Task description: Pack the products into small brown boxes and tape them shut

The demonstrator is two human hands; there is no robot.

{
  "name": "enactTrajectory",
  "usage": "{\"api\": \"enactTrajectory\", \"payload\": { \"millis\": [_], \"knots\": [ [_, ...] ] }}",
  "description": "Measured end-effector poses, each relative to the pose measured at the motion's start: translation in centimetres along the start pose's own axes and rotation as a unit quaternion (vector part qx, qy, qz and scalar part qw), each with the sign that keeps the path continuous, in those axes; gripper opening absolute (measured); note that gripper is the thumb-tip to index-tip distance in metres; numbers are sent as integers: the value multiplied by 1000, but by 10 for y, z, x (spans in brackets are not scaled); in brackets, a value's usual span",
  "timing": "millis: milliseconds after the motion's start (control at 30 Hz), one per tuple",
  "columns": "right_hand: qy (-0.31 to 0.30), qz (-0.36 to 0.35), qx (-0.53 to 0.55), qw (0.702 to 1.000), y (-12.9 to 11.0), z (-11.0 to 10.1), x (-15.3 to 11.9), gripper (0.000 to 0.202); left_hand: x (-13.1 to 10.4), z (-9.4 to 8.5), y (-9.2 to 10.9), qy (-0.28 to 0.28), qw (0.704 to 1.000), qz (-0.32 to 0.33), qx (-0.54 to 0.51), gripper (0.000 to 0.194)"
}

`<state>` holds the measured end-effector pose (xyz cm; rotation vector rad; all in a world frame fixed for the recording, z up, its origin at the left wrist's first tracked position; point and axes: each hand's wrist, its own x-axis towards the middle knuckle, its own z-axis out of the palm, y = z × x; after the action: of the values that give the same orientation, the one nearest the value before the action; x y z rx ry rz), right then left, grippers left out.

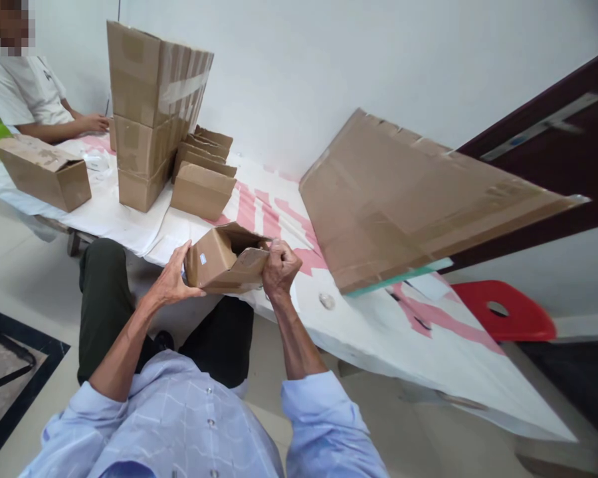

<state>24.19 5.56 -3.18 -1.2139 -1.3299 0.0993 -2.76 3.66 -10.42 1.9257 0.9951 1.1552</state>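
Observation:
A small brown cardboard box (212, 260) with a small white and blue label on its end lies at the table's front edge, its top flaps partly raised. My left hand (173, 279) grips the labelled end, thumb below and fingers along the top edge. At the other end, the fingers of my right hand (280, 269) are curled closed on the edge of a flap. Between the flaps the inside looks dark, and its contents cannot be made out.
Behind stand stacked taped boxes (137, 99) and several open boxes (204, 189). Another box (44, 169) lies at the left, near a seated person (24, 99). A large cardboard sheet (403, 199) leans at the right above the cloth-covered table (379, 338). A red stool (508, 309) stands beyond.

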Motion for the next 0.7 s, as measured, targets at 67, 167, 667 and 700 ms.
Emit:
{"api": "enactTrajectory", "payload": {
  "millis": [67, 167, 667, 700],
  "knots": [
    [-14, 1, -5, 1000, 1, 0, 0, 53, 1, 0, 4, 3, 1000, 10, 10, 132],
    [-52, -6, -31, 998, 3, -2, 2, 52, 2, -2, 12, 7, 999, 29, 28, 124],
    [-280, -406, -258, 831, -109, 0, -2, 23, 5, -6, 70, 44, 991, 39, 118, 111],
    [-287, -417, -276, 817, -108, 2, -1, 24, 5, -5, 73, 44, 991, 37, 121, 110]
  ]
}}
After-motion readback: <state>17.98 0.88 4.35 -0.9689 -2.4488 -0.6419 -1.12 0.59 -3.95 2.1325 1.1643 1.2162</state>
